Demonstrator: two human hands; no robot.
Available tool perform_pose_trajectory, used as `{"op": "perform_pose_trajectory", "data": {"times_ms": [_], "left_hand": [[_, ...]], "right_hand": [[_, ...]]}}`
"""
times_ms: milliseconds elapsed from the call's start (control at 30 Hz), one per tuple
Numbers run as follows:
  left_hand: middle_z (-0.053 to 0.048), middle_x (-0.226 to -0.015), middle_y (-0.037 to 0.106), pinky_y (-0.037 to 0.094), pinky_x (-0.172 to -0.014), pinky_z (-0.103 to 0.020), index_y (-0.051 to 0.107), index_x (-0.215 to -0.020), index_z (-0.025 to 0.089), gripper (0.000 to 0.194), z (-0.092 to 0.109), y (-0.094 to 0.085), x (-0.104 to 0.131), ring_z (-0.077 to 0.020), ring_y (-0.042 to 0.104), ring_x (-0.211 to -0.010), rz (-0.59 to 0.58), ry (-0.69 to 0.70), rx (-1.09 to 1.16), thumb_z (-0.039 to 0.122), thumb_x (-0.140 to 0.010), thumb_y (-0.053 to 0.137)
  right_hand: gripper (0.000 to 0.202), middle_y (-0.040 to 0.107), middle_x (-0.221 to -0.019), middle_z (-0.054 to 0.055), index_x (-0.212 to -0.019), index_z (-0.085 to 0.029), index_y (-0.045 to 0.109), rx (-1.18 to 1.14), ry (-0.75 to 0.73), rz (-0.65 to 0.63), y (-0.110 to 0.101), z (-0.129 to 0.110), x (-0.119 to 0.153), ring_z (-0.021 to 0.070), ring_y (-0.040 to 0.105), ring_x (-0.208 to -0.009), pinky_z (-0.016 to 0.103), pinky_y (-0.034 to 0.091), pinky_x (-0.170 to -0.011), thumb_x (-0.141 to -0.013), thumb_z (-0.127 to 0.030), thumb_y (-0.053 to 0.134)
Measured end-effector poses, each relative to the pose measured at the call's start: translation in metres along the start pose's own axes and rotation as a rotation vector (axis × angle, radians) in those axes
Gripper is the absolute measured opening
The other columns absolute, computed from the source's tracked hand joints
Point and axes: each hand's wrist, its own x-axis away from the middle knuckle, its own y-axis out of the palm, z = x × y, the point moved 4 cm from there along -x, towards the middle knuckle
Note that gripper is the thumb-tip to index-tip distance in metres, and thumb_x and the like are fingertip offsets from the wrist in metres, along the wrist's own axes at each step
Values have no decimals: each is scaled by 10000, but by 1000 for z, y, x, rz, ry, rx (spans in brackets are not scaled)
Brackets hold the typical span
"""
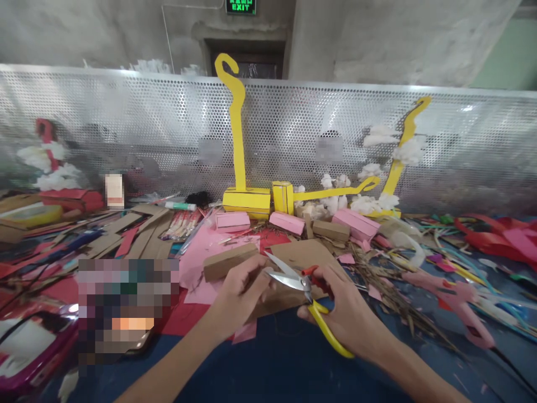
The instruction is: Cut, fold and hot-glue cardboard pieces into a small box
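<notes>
My right hand (339, 313) is closed on scissors (300, 282) with red and yellow handles. Their blades stand apart and point left, toward my left hand (241, 288). The fingers of my left hand are bent together near the blade tips, and what they pinch, if anything, is too small to make out. Beneath both hands lies a sheet of brown cardboard (302, 254). A folded brown cardboard piece (230, 262) rests just behind my left hand, over pink paper (197, 285).
Yellow hooked paper shapes (238, 140) stand before a perforated metal screen (168, 123). Small pink boxes (232, 221) sit behind the cardboard. A pink glue gun (457, 296) with a cord lies at the right, twigs (394, 280) beside it. Cardboard strips (146, 232) spread at the left.
</notes>
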Motion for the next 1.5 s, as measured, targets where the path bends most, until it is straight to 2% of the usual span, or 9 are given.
{"op": "perform_pose_trajectory", "data": {"times_ms": [100, 200, 300, 433, 667, 833, 1167, 1300, 1500], "left_hand": [[4, -802, 621, 429, -680, -240, 601, -859, 183, 175, 2, 1, 3, -132, 553, -720, -1, 25, -87, 233, -985, 491], [-20, -863, 647, 435, -739, -265, 629, -914, 177, 135, -2, -2, 6, -159, 569, -793, 50, 26, -174, 223, -955, 510], [-19, -825, 641, 437, -734, -266, 637, -929, 172, 129, -6, -3, 7, -168, 579, -787, 74, 39, -215, 238, -944, 527], [-1, -763, 638, 450, -697, -237, 622, -859, 177, 153, -2, -2, 5, -148, 599, -734, 34, 74, -162, 235, -960, 523], [-14, -830, 692, 485, -716, -220, 644, -886, 173, 134, 7, 1, 5, -147, 646, -771, 34, 100, -118, 211, -957, 536], [-14, -804, 679, 477, -732, -224, 642, -828, 169, 228, 4, 2, 5, -144, 631, -773, 31, 118, -121, 243, -996, 508], [-21, -787, 673, 456, -711, -236, 657, -827, 162, 314, -3, 1, 6, -152, 620, -758, 36, 94, -126, 348, -1024, 499], [-26, -794, 678, 457, -711, -242, 664, -835, 160, 314, -6, 0, 6, -157, 622, -758, 52, 86, -123, 359, -1020, 506], [-17, -747, 652, 430, -690, -244, 642, -770, 162, 353, 2, 2, 5, -146, 592, -726, 58, 97, -157, 365, -1023, 501]], "right_hand": [[385, 623, -985, 40, -996, -223, 543, -13, 5, -2, 0, -2, 1, 231, 583, -877, 349, 457, -774, -740, -315, 817], [386, 621, -976, 35, -998, -229, 551, -15, -1, 6, 0, -3, 2, 228, 577, -868, 338, 453, -760, -738, -309, 824], [384, 617, -947, 29, -983, -231, 558, -11, -11, 27, 0, -4, 2, 224, 572, -842, 324, 444, -729, -730, -312, 836], [378, 616, -927, 19, -955, -233, 557, 1, -13, 36, 2, -3, 3, 215, 571, -815, 311, 436, -709, -718, -303, 843], [360, 617, -880, -3, -889, -233, 544, 32, -13, 36, 3, -3, 3, 199, 557, -772, 297, 417, -682, -720, -332, 846], [357, 614, -822, -7, -773, -230, 505, 17, -91, 35, 4, -4, 3, 174, 537, -709, 281, 398, -654, -760, -366, 834], [399, 596, -722, -10, -703, -224, 471, 96, -121, 87, 1, -3, 1, 152, 512, -622, 260, 369, -583, -763, -430, 808], [374, 604, -692, -12, -698, -214, 505, 107, -125, 108, -1, -4, 1, 143, 501, -600, 254, 351, -566, -764, -429, 804], [452, 517, -596, -40, -610, -215, 446, 63, -113, 123, 3, 2, 1, 116, 419, -547, 247, 290, -518, -783, -450, 791]]}}
